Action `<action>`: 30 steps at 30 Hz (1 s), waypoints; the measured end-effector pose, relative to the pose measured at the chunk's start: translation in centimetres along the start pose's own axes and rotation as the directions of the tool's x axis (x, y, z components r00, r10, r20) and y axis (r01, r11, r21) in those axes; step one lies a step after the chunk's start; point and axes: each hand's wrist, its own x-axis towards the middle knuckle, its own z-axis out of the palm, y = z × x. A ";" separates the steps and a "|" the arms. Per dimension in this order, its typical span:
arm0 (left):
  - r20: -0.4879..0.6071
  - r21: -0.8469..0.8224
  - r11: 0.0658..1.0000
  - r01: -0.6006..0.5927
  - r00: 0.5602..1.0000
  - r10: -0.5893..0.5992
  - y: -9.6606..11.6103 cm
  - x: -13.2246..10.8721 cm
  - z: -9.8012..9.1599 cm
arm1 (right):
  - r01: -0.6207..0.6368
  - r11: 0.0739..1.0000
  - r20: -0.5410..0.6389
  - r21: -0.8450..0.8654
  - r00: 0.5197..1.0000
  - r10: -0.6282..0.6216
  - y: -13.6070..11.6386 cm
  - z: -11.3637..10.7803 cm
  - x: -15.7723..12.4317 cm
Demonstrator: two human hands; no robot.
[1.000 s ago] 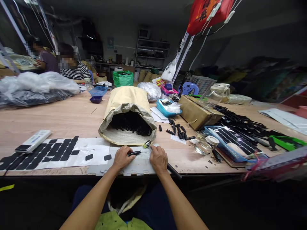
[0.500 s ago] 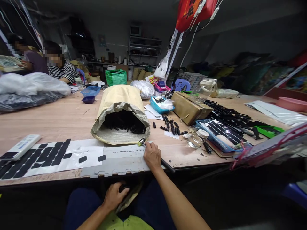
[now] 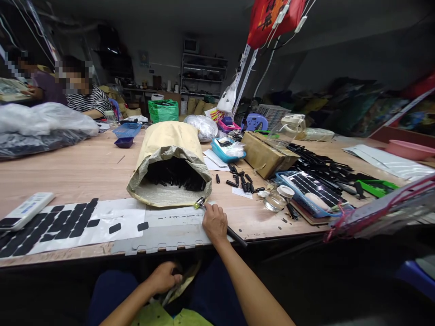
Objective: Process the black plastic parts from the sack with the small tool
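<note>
My right hand (image 3: 215, 222) rests at the table's front edge, closed around a small hammer (image 3: 235, 236). Its shiny head with a yellow-green face points left, and its black handle sticks out to the right. Low over my lap, my left hand (image 3: 166, 276) is curled, with something dark between thumb and fingers that I cannot make out. Below it is the opening of a pale bag (image 3: 186, 284), partly hidden. On the table, a grey plastic sheet (image 3: 159, 242) lies left of the hammer. A cream paper sack (image 3: 171, 136) behind it gapes toward me, with black pieces inside.
At left, black rounded patches (image 3: 64, 222) lie on white backing beside a white box-shaped device (image 3: 29, 210). Rightward are loose black tubes (image 3: 244, 183), a clear jar (image 3: 274, 200), a cardboard box (image 3: 267, 156) and a blue basket (image 3: 306, 199). Two people sit at far left.
My left hand has turned and shifted slightly, and the dark piece in it shows less. My right hand stays on the hammer. The whole view has shifted a little.
</note>
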 end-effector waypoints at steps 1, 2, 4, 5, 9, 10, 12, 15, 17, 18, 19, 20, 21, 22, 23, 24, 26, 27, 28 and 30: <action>0.083 -0.021 0.999 -0.045 0.995 0.047 1.3 -0.5 -0.9 | -0.001 1.000 0.001 -0.004 1.000 0.001 0.0 0.0 0.0; 0.185 -0.068 0.994 -0.090 0.978 0.101 2.8 -0.9 -2.0 | -0.001 1.000 0.001 -0.009 1.000 0.001 -0.1 0.0 0.0; 0.344 -0.219 0.963 -0.155 0.912 0.224 6.0 -0.9 -4.7 | -0.002 1.000 -0.004 -0.018 1.000 0.002 -0.1 0.0 -0.1; 0.336 -0.282 0.944 -0.171 0.904 0.265 7.6 -0.4 -6.2 | -0.001 1.000 -0.009 -0.020 1.000 0.001 -0.1 0.1 -0.1; -0.259 -0.245 0.921 -0.302 0.936 0.238 11.8 5.1 -11.9 | 0.003 1.000 -0.020 -0.003 1.000 -0.003 0.0 0.3 -0.1; -0.423 -0.192 0.936 -0.296 0.885 0.193 12.4 7.0 -13.0 | 0.005 1.000 -0.019 0.004 1.000 -0.005 0.0 0.3 -0.1; -0.628 -0.087 0.975 -0.206 0.771 0.107 13.0 10.6 -14.6 | 0.007 1.000 -0.015 0.018 1.000 -0.007 0.1 0.3 0.0; -0.698 0.047 0.999 -0.001 0.715 0.034 13.6 14.7 -15.7 | 0.008 0.999 -0.006 0.033 1.000 -0.008 0.2 0.2 0.0; -0.694 0.086 0.994 0.074 0.720 0.007 13.8 16.1 -15.9 | 0.009 0.999 -0.002 0.038 1.000 -0.009 0.3 0.2 0.1; -0.689 0.090 0.992 0.089 0.725 -0.003 13.9 16.4 -16.0 | 0.008 0.999 0.000 0.037 1.000 -0.008 0.3 0.1 0.1; -0.685 0.086 0.991 0.098 0.729 -0.013 13.9 16.4 -16.1 | 0.008 0.999 0.003 0.036 1.000 -0.008 0.3 0.1 0.1; -0.681 0.083 0.991 0.100 0.732 -0.017 13.8 16.2 -16.2 | 0.006 0.999 0.007 0.036 1.000 -0.007 0.2 0.0 0.1; -0.680 0.083 0.991 0.101 0.733 -0.018 13.5 15.7 -16.2 | 0.004 0.999 0.011 0.036 1.000 -0.005 0.2 0.0 0.1; -0.681 0.086 0.991 0.101 0.732 -0.015 13.1 15.0 -16.2 | 0.002 0.999 0.017 0.038 1.000 -0.003 0.2 -0.1 0.1; -0.684 0.096 0.991 0.095 0.729 -0.004 12.6 14.1 -16.2 | 0.000 0.999 0.023 0.040 1.000 -0.001 0.2 -0.2 0.1; -0.687 0.114 0.990 0.077 0.726 0.023 11.9 13.0 -16.0 | -0.002 0.999 0.029 0.041 1.000 0.001 0.1 -0.3 0.1; -0.673 0.160 0.987 0.002 0.731 0.108 10.4 10.3 -15.4 | -0.004 0.999 0.033 0.039 0.999 0.003 0.1 -0.3 0.1; -0.650 0.177 0.983 -0.051 0.744 0.156 9.6 8.9 -14.9 | -0.003 0.999 0.032 0.037 0.999 0.002 0.0 -0.3 0.1; -0.617 0.190 0.976 -0.107 0.761 0.203 8.9 7.7 -14.3 | -0.002 0.999 0.029 0.036 1.000 0.001 0.0 -0.3 0.1; -0.542 0.202 0.961 -0.188 0.796 0.270 7.7 5.6 -12.9 | -0.003 0.999 0.022 0.037 1.000 0.003 0.0 -0.2 0.1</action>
